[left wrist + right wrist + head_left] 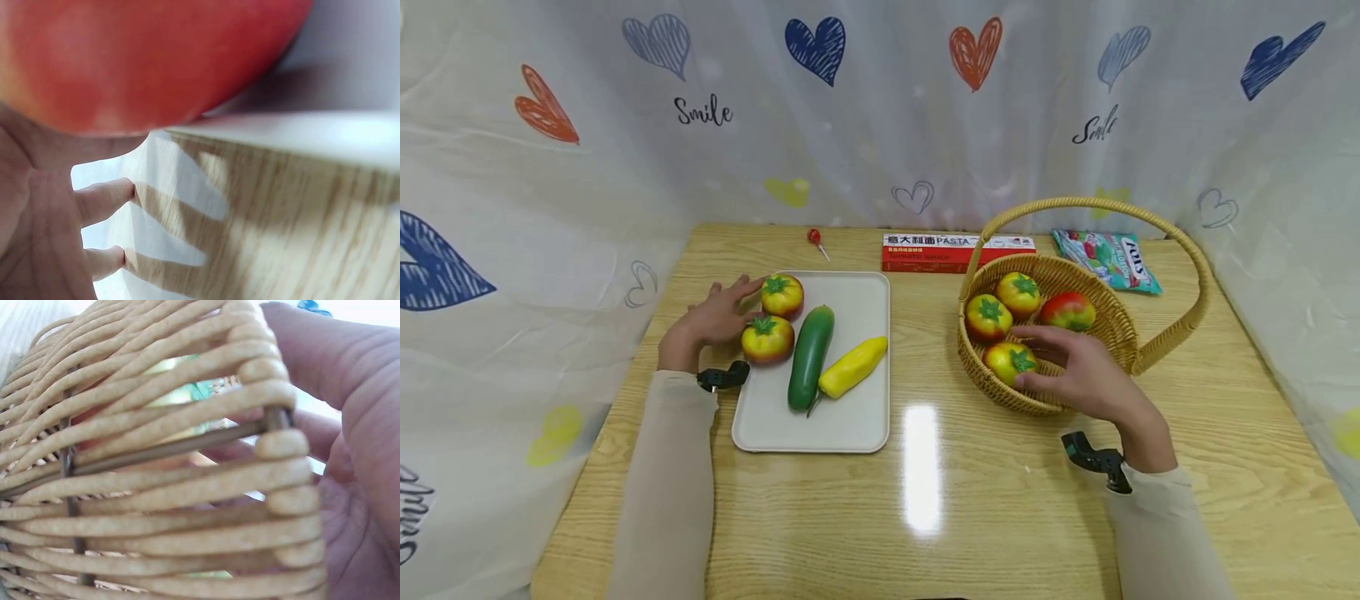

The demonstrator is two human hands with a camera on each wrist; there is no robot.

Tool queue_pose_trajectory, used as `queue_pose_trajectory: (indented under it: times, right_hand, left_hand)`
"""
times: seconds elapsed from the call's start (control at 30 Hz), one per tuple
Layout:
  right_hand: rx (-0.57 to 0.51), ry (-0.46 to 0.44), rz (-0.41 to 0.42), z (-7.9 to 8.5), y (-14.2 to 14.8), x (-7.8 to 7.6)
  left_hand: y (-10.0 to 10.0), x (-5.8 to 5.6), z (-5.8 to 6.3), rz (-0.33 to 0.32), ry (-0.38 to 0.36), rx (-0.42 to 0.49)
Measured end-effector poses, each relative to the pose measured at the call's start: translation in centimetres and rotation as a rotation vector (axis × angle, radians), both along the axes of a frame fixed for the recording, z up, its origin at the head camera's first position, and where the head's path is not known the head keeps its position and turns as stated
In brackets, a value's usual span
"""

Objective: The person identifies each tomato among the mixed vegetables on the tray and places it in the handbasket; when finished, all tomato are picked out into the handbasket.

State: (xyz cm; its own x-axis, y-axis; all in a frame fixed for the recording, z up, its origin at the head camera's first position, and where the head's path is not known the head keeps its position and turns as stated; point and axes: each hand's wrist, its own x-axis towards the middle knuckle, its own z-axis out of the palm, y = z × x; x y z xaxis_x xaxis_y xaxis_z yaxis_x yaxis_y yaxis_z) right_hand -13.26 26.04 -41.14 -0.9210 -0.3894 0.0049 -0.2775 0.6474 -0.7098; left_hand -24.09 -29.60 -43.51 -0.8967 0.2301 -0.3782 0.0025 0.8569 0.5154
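Note:
My left hand (718, 315) reaches over the left edge of a white tray (850, 433), its fingers spread beside the back tomato (782, 297), yellow-red with a green leafy top. A second tomato (767, 339) lies just in front; a red fruit surface (144, 62) looms over the palm in the left wrist view. On the right, my right hand (1086, 371) dips into a wicker basket (1123, 325), thumb and fingers curved around the front tomato (1009, 363). The basket's weave (156, 512) partly hides those fingers in the right wrist view.
A cucumber (811, 358) and a yellow pepper (853, 367) lie on the tray. Two tomatoes (988, 318) and a red-green fruit (1067, 311) sit in the basket under its tall handle (1093, 202). Behind are a lollipop (815, 237), a pasta box (925, 254) and a teal packet (1108, 260).

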Motion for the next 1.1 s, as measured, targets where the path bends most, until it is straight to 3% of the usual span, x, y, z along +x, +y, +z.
queue_pose_trajectory:
  times: [0.27,0.37,0.6,0.83,0.97,1.1]
  right_hand:
    - [-0.085,0.107,-0.043,0.9,-1.7,-0.5]
    - [-0.156,0.135,0.000,1.6,-3.7,-1.1]
    - [-0.280,0.123,0.179,2.4,-11.2,-3.1]
    - [-0.394,0.070,0.292,1.1,-19.7,-6.5]
    - [-0.377,0.061,0.325,0.2,-23.9,-8.5]
    - [-0.279,0.034,0.308,-0.6,-27.0,-10.2]
  left_hand:
    - [0.0,0.0,0.0,-0.003,0.002,0.002]
    - [0.0,0.1,0.2,-0.005,0.007,0.003]
    - [0.1,0.1,0.2,-0.010,0.003,-0.005]
    - [0.1,0.1,0.3,0.004,-0.012,-0.002]
    - [0.1,0.1,0.2,0.004,-0.007,-0.005]
    - [0.1,0.1,0.2,0.001,-0.002,-0.003]
